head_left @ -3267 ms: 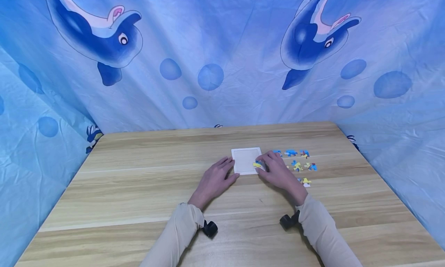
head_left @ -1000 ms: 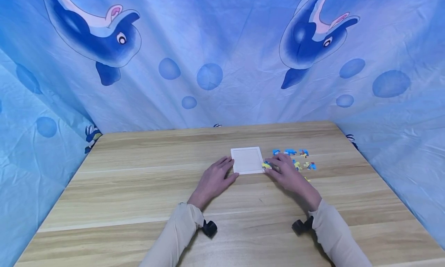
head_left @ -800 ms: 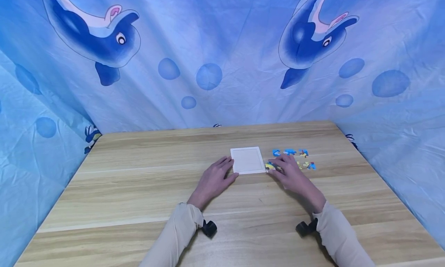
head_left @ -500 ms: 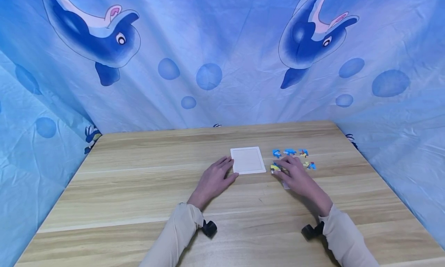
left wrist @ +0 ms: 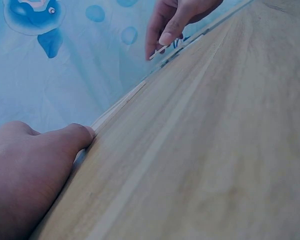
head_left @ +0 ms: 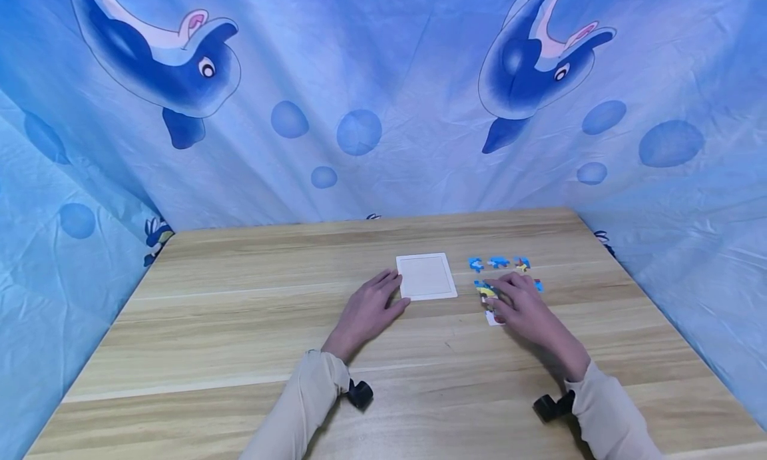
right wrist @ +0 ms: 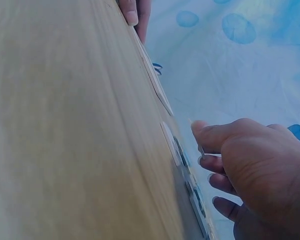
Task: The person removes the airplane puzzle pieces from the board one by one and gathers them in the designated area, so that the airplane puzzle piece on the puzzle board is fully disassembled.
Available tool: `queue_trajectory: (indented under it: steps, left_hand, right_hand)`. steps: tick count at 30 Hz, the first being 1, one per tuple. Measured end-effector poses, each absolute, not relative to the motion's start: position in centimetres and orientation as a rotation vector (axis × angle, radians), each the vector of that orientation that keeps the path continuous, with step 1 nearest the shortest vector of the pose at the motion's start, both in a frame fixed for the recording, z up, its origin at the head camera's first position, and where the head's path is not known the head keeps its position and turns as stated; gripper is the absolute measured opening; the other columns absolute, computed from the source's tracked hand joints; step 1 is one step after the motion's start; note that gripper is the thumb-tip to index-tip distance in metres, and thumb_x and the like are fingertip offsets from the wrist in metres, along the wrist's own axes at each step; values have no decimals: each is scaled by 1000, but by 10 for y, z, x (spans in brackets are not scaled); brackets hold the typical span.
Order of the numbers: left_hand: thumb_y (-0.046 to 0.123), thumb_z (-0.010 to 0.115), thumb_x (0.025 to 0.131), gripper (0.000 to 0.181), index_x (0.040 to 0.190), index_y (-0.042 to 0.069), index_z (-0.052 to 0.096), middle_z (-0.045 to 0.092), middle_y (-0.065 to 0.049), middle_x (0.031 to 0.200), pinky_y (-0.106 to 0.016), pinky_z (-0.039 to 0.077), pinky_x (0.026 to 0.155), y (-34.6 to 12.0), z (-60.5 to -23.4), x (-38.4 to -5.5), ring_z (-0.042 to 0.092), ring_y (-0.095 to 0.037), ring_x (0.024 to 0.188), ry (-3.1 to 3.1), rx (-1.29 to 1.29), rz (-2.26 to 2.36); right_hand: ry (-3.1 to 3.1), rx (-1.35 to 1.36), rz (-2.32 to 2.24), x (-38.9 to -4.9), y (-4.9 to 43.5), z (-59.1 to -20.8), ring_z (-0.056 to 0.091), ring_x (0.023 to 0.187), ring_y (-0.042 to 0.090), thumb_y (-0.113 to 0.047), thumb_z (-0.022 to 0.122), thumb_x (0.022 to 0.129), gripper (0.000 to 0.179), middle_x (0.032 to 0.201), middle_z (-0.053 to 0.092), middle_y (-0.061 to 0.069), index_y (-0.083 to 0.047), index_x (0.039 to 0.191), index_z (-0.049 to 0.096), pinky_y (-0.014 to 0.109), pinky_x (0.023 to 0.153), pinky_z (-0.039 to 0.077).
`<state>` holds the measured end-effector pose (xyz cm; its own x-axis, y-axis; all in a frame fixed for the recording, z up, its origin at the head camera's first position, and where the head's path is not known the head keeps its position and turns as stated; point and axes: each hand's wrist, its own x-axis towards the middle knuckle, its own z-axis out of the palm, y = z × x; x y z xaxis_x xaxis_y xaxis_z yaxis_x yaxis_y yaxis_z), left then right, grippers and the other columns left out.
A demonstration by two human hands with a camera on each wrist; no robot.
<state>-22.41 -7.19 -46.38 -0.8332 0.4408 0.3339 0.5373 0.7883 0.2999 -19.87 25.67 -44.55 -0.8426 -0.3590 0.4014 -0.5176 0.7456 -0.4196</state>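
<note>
A white square puzzle tray [head_left: 451, 280] lies flat on the wooden table. My left hand [head_left: 368, 307] rests against its left side, fingertips on that edge and thumb at the near corner. To the right of the tray, my right hand [head_left: 530, 307] pinches a yellow and blue puzzle piece [head_left: 488, 291] between thumb and fingers. In the left wrist view that piece [left wrist: 159, 52] appears edge-on, lifted off the table. Loose pieces lie around this hand: a blue one [head_left: 476, 265], another blue one [head_left: 499, 262] and a blue-yellow one [head_left: 522, 263] behind it. Its fingers hide others.
A white-edged piece [head_left: 494, 318] lies just in front of the right fingers, and a blue one [head_left: 538, 285] shows beyond the knuckles. A blue dolphin-print cloth [head_left: 383, 114] hangs behind the table [head_left: 269, 280] and along its sides.
My right hand has moved right, from over the tray's right edge to above the loose pieces, carrying the yellow and blue puzzle piece. The left hand and the tray have stayed put.
</note>
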Motion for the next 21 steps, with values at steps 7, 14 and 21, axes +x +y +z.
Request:
queue_trajectory:
  steps: [7,14,21]
  left_hand:
    - [50,51,96,58,138,10,54,49,-6,144,-36,36,109,-72,-464,-224,39,-20,137,-2737,-763,-578]
    - [50,50,96,58,138,10,53,49,-6,144,-36,37,109,-72,-463,-224,39,-20,137,-2739,-763,-575]
    - [50,51,96,58,138,10,54,49,-6,144,-36,37,109,-72,-464,-224,39,-20,137,-2731,-763,-574]
  right_hand:
    - [-2651,650,763,-194,266,-447,43,99,28,-10,69,88,37,107,57,13,3,123,63,41,78,36]
    - [-2680,610,742,-187,279,-448,43,107,34,-11,68,90,35,109,56,15,1,122,63,50,84,40]
    - [-2688,580,721,-182,294,-450,43,106,36,-9,67,89,36,113,54,20,3,123,62,53,83,40]
